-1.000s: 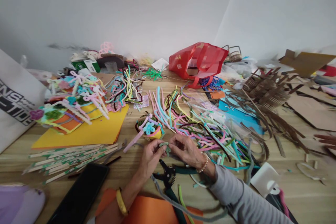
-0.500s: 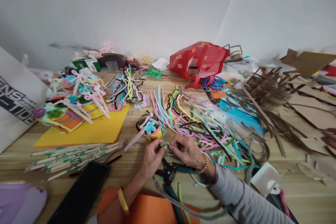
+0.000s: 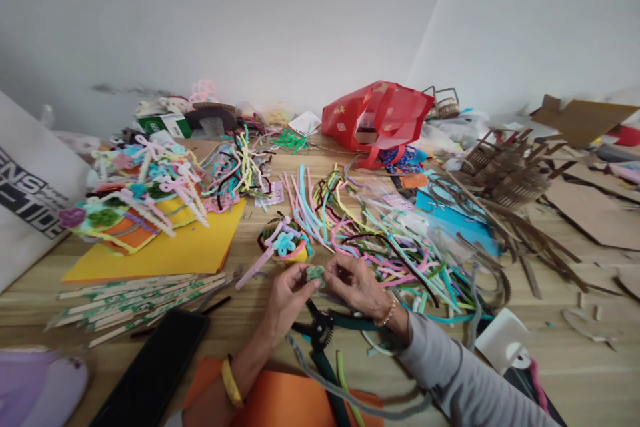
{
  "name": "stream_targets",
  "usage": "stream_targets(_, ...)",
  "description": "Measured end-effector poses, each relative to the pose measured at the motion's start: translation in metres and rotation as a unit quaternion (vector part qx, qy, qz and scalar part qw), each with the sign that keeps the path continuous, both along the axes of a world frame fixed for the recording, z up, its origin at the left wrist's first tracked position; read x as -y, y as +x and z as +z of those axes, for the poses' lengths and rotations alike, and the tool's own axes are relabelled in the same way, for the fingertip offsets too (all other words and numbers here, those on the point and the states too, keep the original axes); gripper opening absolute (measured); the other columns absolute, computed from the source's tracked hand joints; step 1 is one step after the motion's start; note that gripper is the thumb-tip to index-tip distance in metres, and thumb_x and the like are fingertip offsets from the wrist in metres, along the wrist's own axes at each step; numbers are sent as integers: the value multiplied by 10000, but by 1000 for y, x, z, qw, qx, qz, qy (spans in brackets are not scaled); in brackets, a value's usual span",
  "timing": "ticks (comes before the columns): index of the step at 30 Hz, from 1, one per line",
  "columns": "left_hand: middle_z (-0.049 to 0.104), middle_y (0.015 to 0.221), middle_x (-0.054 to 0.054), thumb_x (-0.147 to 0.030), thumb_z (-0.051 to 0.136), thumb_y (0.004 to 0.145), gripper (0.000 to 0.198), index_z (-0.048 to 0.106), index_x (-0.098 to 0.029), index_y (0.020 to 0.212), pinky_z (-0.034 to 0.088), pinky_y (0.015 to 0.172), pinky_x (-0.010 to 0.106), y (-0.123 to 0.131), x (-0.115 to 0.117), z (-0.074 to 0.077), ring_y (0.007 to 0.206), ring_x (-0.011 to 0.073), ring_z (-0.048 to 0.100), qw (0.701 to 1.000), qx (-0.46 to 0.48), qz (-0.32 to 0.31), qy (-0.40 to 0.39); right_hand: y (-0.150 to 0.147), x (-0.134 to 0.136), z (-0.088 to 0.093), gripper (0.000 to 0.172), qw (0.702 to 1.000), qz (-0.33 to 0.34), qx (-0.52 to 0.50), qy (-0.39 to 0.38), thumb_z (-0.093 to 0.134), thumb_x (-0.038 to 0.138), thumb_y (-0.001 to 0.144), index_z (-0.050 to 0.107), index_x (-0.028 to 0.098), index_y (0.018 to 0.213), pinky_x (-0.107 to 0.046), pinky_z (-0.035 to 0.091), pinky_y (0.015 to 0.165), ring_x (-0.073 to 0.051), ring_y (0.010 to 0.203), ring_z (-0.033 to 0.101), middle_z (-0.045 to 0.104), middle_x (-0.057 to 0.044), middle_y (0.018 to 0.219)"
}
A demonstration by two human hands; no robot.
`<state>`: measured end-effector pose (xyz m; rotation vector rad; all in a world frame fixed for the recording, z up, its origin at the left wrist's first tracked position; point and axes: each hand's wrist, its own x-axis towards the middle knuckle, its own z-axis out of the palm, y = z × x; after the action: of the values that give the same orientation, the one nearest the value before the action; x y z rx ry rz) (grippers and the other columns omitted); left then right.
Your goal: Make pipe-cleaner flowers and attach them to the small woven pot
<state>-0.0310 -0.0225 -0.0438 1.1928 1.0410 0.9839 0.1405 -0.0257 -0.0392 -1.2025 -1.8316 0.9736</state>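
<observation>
A small green pipe-cleaner coil (image 3: 315,273) sits between my hands, pinched at its edge by the fingertips of my left hand (image 3: 287,300) and my right hand (image 3: 355,285). Just beyond them stands a finished pipe-cleaner flower basket (image 3: 284,244) with a blue flower and a long pink handle. Green-handled wire cutters (image 3: 320,328) lie open below my hands. A loose heap of coloured pipe cleaners (image 3: 385,247) spreads to the right of my right hand.
Yellow card (image 3: 165,257) holds a pile of pipe-cleaner flower crafts at left. Wooden sticks (image 3: 135,303), a black phone (image 3: 150,367) and orange card (image 3: 280,400) lie near the front. A red bag (image 3: 377,117) and brown woven cardboard strips (image 3: 510,177) stand beyond.
The green coil has turned to face me and looks rounder, and my hands have shifted slightly. Fingers that showed at the right edge earlier are gone from view.
</observation>
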Motion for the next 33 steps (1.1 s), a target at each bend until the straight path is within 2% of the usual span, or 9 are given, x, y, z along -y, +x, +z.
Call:
stream_targets(3, 610, 716, 1, -238, 639, 707, 117, 625, -140, 768, 422, 638, 231, -1, -1, 0, 679, 136, 531, 1000, -9, 3, 8, 1, 1, 1, 162, 1000, 8, -3, 9, 556, 306, 880, 540, 164, 803, -190, 333, 477, -94, 564, 431, 502, 18, 673)
stream_targets(8, 548, 631, -24, -232, 627, 707, 93, 605, -149, 671, 393, 588, 219, 2, 1, -1, 612, 120, 473, 997, -53, -2, 53, 2, 1, 3, 190, 998, 14, -22, 57, 587, 301, 876, 551, 173, 1012, -212, 411, 556, -123, 647, 506, 546, -4, 761)
stream_targets(12, 539, 640, -11, -230, 602, 722, 98, 604, -147, 671, 383, 575, 219, 4, 3, -5, 628, 130, 474, 992, -96, -21, 81, 0, -1, 6, 117, 990, 36, 6, 135, 584, 256, 883, 617, 183, 969, -263, 447, 678, -161, 763, 555, 602, -42, 829)
stream_targets(15, 485, 621, -27, -231, 592, 722, 113, 565, -160, 639, 360, 554, 213, 4, 3, -6, 610, 123, 445, 989, -112, -15, 91, -2, -2, 8, 103, 986, 63, -4, 153, 544, 216, 907, 631, 185, 952, -280, 456, 744, -171, 829, 581, 635, -61, 877)
stream_targets(22, 432, 583, -47, -291, 585, 746, 195, 529, -173, 602, 322, 542, 218, 0, 1, 4, 572, 113, 390, 987, -130, -24, 90, -1, -3, 7, 151, 982, 85, 2, 169, 488, 259, 949, 620, 187, 933, -280, 462, 723, -167, 792, 568, 616, -59, 845)
stream_targets(27, 476, 590, -38, -304, 615, 734, 193, 561, -167, 609, 344, 554, 221, -1, 1, 4, 586, 122, 425, 989, -121, -25, 80, 0, -2, 9, 175, 982, 99, 9, 162, 445, 256, 964, 603, 191, 932, -289, 461, 744, -171, 810, 563, 604, -63, 864)
stream_targets(33, 659, 732, 17, -257, 659, 700, 132, 679, -150, 773, 445, 638, 239, 1, 1, 1, 693, 163, 573, 998, -50, -25, 39, 0, -1, 4, 136, 987, 31, 30, 156, 470, 260, 937, 584, 189, 912, -290, 448, 674, -176, 753, 543, 599, -59, 824)
